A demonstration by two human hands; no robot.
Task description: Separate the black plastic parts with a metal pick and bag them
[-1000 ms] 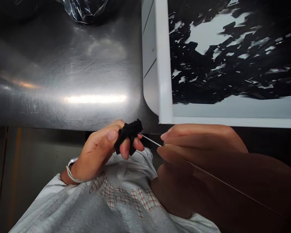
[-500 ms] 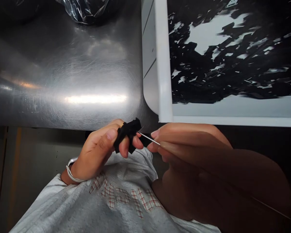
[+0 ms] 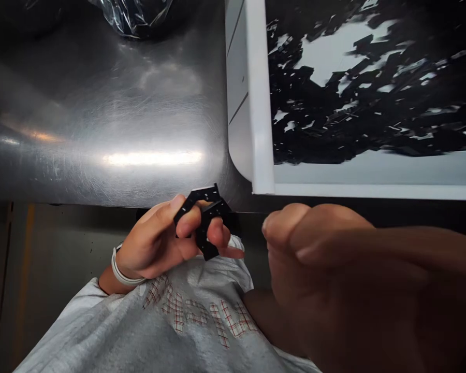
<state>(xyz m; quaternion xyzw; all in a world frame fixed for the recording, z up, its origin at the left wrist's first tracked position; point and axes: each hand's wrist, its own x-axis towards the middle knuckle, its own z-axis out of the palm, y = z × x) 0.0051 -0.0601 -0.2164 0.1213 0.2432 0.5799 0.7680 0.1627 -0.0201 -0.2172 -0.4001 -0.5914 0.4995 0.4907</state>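
hands apart: left hand [image 3: 151, 233] pinching a black perforated bracket [image 3: 205, 238] between thumb and fingers, right hand [image 3: 326, 259] clenched, nothing visible in it, at 3 o'clock from the bracket. bracket just below the steel surface [image 3: 101, 103] edge, above a grey sweatshirt [image 3: 81, 321]. step apparently turning the bracket over; next move seemingly calling for the right hand to open and reach it.

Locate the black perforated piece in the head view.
The black perforated piece is pinched in the left hand, left of centre in the head view, just below the steel counter's front edge.
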